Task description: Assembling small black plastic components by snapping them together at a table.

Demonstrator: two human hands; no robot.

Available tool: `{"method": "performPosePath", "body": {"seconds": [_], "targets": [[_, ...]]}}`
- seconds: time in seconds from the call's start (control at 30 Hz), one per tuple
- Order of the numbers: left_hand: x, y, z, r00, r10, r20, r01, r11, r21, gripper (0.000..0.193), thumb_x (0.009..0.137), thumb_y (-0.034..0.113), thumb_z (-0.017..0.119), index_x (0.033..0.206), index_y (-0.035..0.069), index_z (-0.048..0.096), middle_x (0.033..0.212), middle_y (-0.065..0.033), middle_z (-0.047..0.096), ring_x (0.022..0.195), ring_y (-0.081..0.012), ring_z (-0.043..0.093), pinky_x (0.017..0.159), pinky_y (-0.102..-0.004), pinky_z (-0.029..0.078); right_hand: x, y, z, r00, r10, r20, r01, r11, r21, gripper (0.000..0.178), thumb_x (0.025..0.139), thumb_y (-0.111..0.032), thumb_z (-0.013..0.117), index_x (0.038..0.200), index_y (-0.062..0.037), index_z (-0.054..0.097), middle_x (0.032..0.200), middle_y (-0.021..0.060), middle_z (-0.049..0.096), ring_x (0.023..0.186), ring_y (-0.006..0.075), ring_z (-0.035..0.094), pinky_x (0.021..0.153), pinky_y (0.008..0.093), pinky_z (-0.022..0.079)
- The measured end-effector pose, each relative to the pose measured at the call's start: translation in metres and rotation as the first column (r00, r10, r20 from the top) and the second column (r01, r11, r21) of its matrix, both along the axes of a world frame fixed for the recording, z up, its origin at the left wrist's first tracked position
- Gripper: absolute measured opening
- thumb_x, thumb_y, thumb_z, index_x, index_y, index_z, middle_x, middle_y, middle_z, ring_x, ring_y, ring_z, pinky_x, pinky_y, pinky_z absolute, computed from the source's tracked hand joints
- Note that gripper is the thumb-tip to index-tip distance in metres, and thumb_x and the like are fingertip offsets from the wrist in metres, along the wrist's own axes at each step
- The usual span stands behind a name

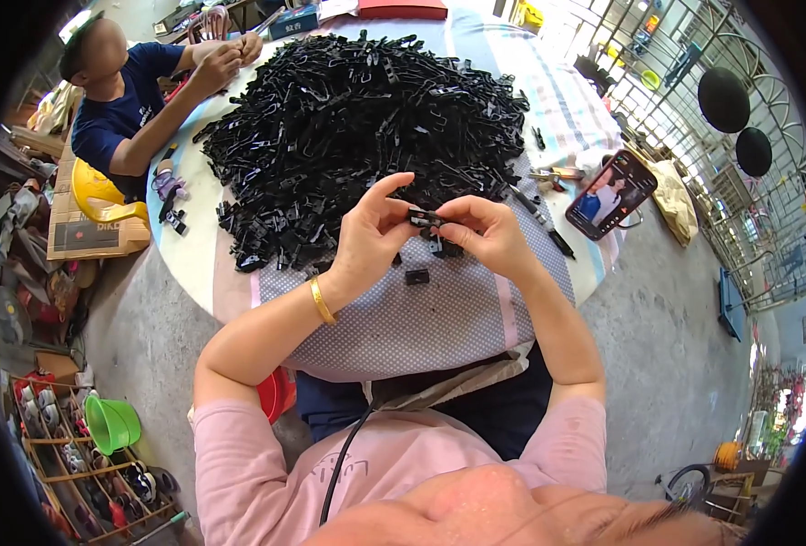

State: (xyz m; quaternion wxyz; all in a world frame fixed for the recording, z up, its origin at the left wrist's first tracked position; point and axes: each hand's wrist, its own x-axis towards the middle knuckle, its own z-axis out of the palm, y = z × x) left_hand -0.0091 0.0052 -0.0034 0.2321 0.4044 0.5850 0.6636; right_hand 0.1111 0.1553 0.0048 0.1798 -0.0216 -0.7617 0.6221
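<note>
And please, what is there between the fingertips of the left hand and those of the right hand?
In the head view, a small black piece is between them, held by the left hand and the right hand.

Your left hand (pixel 373 229) and right hand (pixel 494 238) face each other, fingertips near, ahead of your chest. The left hand's grip is pinched, thumb on the near side, one finger raised and extended clear. The right hand's grip is pinched between thumb and index finger; its remaining fingers are mostly hidden. Your left forearm (pixel 275 329) and right forearm (pixel 556 318) angle forward and inward from bent, outspread elbows.
</note>
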Motion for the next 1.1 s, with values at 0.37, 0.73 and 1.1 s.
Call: {"method": "performPosePath", "body": {"seconds": [0.37, 0.73, 1.1], "targets": [[0.000, -0.001, 0.001, 0.994, -0.098, -0.040, 0.093, 0.991, -0.098, 0.036, 0.076, -0.013, 0.054, 0.109, 0.000, 0.055, 0.093, -0.0032, 0.060, 0.082, -0.0075, 0.058, 0.073, -0.0203, 0.048, -0.001, -0.009, 0.000, 0.996, -0.033, -0.083, 0.049, 0.978, 0.202, 0.027, 0.074, -0.003, 0.069, 0.099, -0.0033, 0.059, 0.081, 0.0039, 0.058, 0.068, 0.0092, 0.056, 0.061, 0.0215, 0.047], [0.006, -0.002, 0.002, 0.985, 0.102, -0.141, -0.110, 0.993, -0.049, 0.030, 0.071, -0.008, 0.062, 0.099, 0.000, 0.055, 0.080, -0.0041, 0.059, 0.070, -0.0094, 0.057, 0.064, -0.0226, 0.048, -0.003, -0.014, -0.005, 0.994, -0.046, -0.096, 0.016, 0.955, -0.297, 0.022, 0.077, -0.003, 0.069, 0.091, -0.0017, 0.052, 0.080, 0.0045, 0.061, 0.069, 0.0096, 0.061, 0.062, 0.0194, 0.050], [-0.008, -0.003, 0.008, 0.941, -0.181, 0.285, 0.203, 0.978, -0.050, 0.034, 0.085, -0.004, 0.050, 0.119, -0.002, 0.053, 0.105, -0.0096, 0.060, 0.096, -0.0140, 0.058, 0.086, -0.0279, 0.049, -0.004, -0.014, -0.003, 0.950, -0.208, -0.232, 0.255, 0.946, 0.198, 0.019, 0.076, -0.009, 0.070, 0.091, 0.0019, 0.066, 0.082, 0.0077, 0.065, 0.072, 0.0115, 0.062, 0.063, 0.0212, 0.050]]}}
